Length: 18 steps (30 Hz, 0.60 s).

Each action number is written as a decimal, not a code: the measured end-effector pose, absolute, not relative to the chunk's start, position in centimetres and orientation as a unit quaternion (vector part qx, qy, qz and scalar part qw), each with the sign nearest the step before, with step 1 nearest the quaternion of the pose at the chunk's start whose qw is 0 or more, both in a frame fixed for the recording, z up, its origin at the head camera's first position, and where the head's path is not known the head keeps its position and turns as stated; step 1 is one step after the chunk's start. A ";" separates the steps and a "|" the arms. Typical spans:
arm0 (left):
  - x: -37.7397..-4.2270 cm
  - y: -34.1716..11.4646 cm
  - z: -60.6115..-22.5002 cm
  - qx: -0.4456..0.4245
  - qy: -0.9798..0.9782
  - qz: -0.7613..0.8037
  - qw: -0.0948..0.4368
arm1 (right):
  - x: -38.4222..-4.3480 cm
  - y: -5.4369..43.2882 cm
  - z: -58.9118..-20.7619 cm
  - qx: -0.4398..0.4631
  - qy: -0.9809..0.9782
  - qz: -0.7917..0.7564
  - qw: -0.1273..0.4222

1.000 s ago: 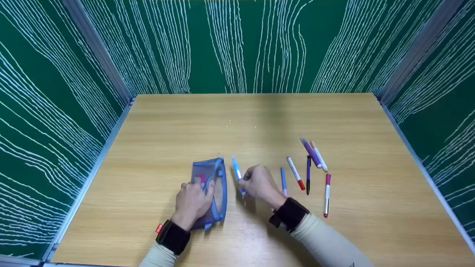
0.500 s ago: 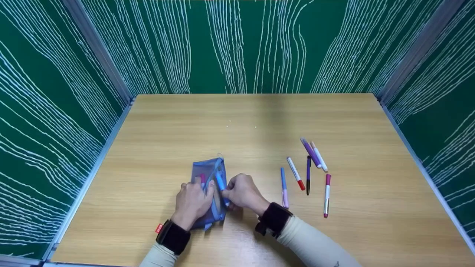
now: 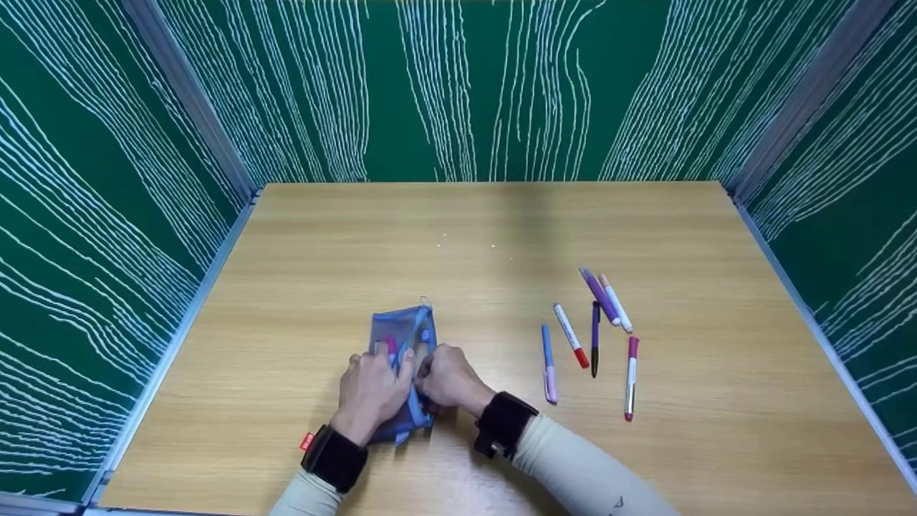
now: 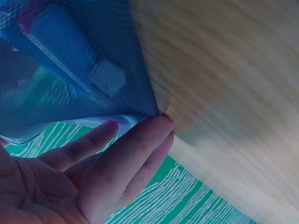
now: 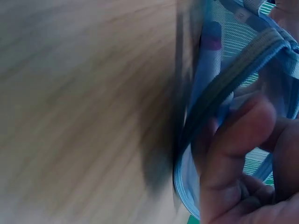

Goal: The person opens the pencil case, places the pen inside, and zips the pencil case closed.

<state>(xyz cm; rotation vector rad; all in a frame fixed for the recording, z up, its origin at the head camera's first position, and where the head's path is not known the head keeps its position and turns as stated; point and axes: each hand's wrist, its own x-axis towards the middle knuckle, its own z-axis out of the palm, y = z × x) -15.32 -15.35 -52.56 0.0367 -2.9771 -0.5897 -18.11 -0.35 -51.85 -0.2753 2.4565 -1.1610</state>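
Note:
A blue mesh pencil case (image 3: 390, 423) lies on the table with its zipped mouth facing right. My left hand (image 3: 372, 387) grips it from the left, thumb at the opening; in the left wrist view its fingers (image 4: 135, 149) lie at the case's lower edge. A blue pen-like shape (image 4: 65, 42) shows through the mesh. My right hand (image 3: 451, 376) reaches into the mouth with bent fingers. In the right wrist view the zip edge (image 5: 229, 70) loops round those fingers, beside a marker with a maroon band (image 5: 205, 60). I cannot tell whether the right fingers still hold the blue pen.
Right of the hands lie a blue and lilac pen (image 3: 549, 365), a red-capped marker (image 3: 571, 335), a dark purple pen (image 3: 595, 338), a purple marker (image 3: 600, 295), a white marker (image 3: 617, 303) and a magenta-capped marker (image 3: 631, 378). Green white-streaked walls (image 3: 487, 86) enclose the table (image 3: 344, 244).
My right hand has moved left, carrying a light-blue pen from the table to the case's mouth, and its fingers are now inside. That pen has gone from the head view. The left hand has stayed put.

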 end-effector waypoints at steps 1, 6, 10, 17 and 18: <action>-15.3 -15.4 -52.5 0.012 -0.980 -0.194 0.051 | -18.1 -0.5 -51.9 -0.109 0.883 -0.410 0.202; -15.3 -15.4 -52.3 0.013 -0.980 -0.194 0.041 | -18.2 -0.6 -52.1 -0.151 0.887 -0.399 0.175; -15.4 -15.4 -52.3 0.011 -0.980 -0.194 0.041 | -18.2 -0.5 -52.1 -0.163 0.883 -0.411 0.158; -15.3 -15.4 -52.5 0.011 -0.979 -0.195 0.053 | -18.4 -0.2 -51.8 -0.165 0.888 -0.402 0.149; -15.2 -15.4 -52.5 0.011 -0.979 -0.196 0.055 | -18.4 -0.2 -51.7 -0.162 0.888 -0.404 0.150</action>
